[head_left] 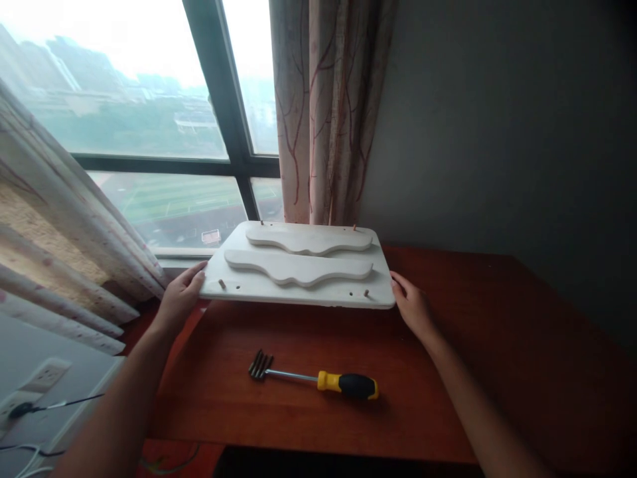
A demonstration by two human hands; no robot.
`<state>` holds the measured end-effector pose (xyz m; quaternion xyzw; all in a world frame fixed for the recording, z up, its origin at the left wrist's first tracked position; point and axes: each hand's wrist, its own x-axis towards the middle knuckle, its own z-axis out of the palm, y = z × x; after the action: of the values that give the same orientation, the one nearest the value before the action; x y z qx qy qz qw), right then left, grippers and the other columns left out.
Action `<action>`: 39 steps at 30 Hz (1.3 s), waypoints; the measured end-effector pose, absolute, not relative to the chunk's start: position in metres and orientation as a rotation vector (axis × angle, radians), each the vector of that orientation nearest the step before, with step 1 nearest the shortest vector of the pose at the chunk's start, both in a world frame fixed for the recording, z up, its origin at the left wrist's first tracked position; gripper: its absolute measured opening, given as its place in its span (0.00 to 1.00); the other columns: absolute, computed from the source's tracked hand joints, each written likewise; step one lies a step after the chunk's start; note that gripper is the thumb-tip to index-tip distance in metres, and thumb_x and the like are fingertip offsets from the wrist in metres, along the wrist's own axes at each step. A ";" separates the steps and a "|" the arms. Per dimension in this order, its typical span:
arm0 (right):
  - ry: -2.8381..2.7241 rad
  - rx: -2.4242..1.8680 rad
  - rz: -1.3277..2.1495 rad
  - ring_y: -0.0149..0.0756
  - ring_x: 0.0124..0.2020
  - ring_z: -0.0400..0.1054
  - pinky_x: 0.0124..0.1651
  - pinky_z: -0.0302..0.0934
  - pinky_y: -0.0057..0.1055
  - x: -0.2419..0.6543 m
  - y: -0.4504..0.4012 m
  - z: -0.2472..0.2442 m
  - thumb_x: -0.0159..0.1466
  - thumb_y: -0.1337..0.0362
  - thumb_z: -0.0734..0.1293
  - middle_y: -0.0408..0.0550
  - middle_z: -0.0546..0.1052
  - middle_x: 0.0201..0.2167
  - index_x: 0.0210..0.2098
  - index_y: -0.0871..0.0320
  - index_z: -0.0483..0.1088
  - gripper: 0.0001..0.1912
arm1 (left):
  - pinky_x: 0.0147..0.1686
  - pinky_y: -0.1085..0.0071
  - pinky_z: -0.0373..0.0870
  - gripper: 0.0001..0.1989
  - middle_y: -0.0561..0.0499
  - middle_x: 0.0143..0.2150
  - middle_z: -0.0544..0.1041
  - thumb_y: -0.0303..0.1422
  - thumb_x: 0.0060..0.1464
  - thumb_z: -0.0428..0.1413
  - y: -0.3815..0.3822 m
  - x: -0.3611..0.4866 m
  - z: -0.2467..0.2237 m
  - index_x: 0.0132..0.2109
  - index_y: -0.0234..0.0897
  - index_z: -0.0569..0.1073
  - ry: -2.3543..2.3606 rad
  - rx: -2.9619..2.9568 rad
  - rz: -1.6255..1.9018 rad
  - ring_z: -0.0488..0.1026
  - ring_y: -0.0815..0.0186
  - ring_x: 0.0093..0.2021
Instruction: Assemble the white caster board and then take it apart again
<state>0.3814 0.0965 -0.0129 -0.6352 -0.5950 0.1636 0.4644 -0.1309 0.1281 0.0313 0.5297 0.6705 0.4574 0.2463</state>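
Observation:
A white board (318, 297) with rounded corners is held at its two short ends by my hands, above the far part of the table. My left hand (182, 292) grips its left end, and my right hand (411, 305) grips the right end; fingers under the board are hidden. Two white wavy-edged pieces, a rear one (308, 240) and a front one (298, 267), lie side by side on top. Small dowels (221, 284) stand up near the board's corners, with holes close by. Nearer me lie a yellow and black screwdriver (348, 384) and several dark bolts (259, 365) at its tip.
The reddish-brown wooden table (497, 332) stretches right toward a grey wall (497, 133). Behind the board are a window (149, 119) and a patterned curtain (328, 113); another curtain (64, 219) hangs at left. A wall socket (47, 375) with a plugged cable is at lower left.

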 end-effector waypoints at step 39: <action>-2.056 -1.203 0.361 0.44 0.53 0.71 0.56 0.71 0.45 0.289 -0.070 -0.018 0.68 0.72 0.62 0.51 0.77 0.52 0.56 0.50 0.71 0.20 | 0.46 0.63 0.76 0.12 0.44 0.50 0.77 0.33 0.65 0.54 -0.024 -0.034 -0.001 0.53 0.43 0.77 1.401 2.746 0.793 0.76 0.58 0.48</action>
<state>0.2888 -0.0700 -0.0175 -0.4664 -0.7968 0.1400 0.3578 -0.0341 -0.0240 -0.0013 0.8626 0.4400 0.2490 -0.0205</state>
